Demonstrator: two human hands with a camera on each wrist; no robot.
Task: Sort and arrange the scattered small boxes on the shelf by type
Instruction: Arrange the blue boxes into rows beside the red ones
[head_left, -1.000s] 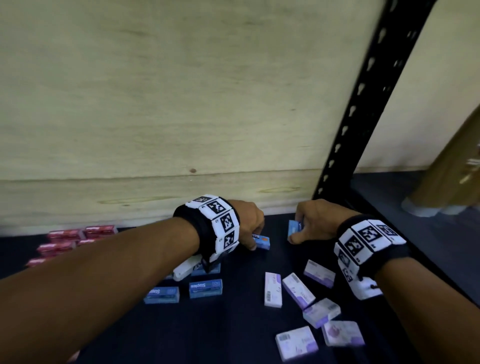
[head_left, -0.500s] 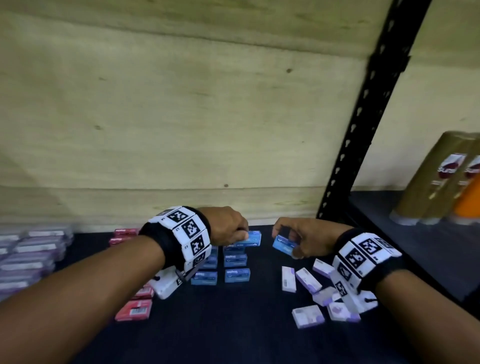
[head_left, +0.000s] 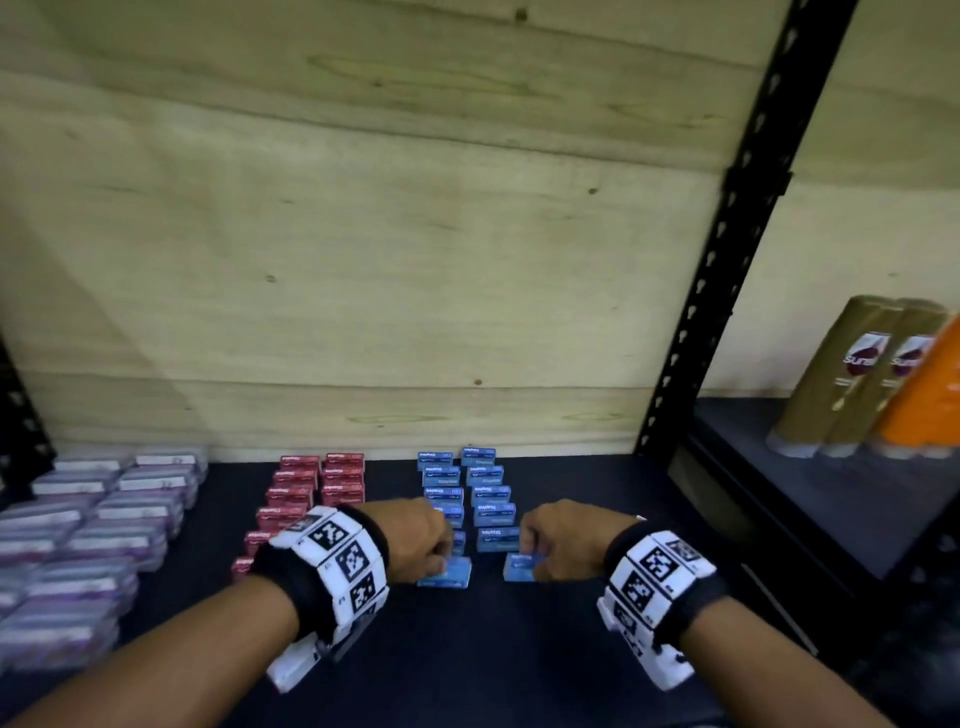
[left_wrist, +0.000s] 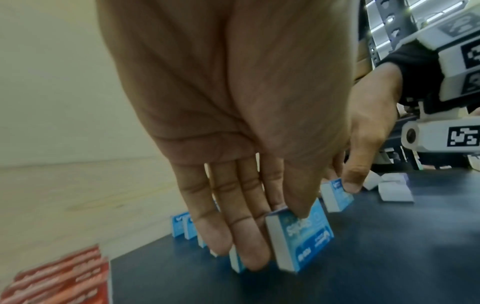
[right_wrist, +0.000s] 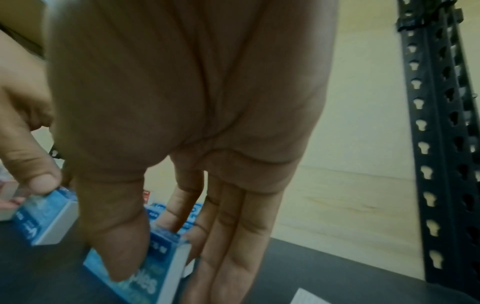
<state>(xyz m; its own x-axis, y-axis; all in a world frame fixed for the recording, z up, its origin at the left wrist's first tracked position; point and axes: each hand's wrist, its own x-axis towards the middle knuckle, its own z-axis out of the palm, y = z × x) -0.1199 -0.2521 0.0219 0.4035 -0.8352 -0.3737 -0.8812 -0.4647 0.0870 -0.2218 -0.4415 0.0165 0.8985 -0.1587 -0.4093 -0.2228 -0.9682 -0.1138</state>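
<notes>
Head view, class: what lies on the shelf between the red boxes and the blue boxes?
Nothing: in the head view a bare dark strip of shelf separates the red boxes from the blue boxes.

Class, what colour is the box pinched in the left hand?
Blue box, left hand; clearest in left wrist view.

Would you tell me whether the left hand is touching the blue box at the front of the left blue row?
Touching. The left wrist view shows the left hand pinching the blue box, thumb on its printed face, fingers behind.

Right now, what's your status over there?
Left hand pinching a blue box. Right hand pinching another blue box. Both at the front of the blue rows. Nothing blocking.
</notes>
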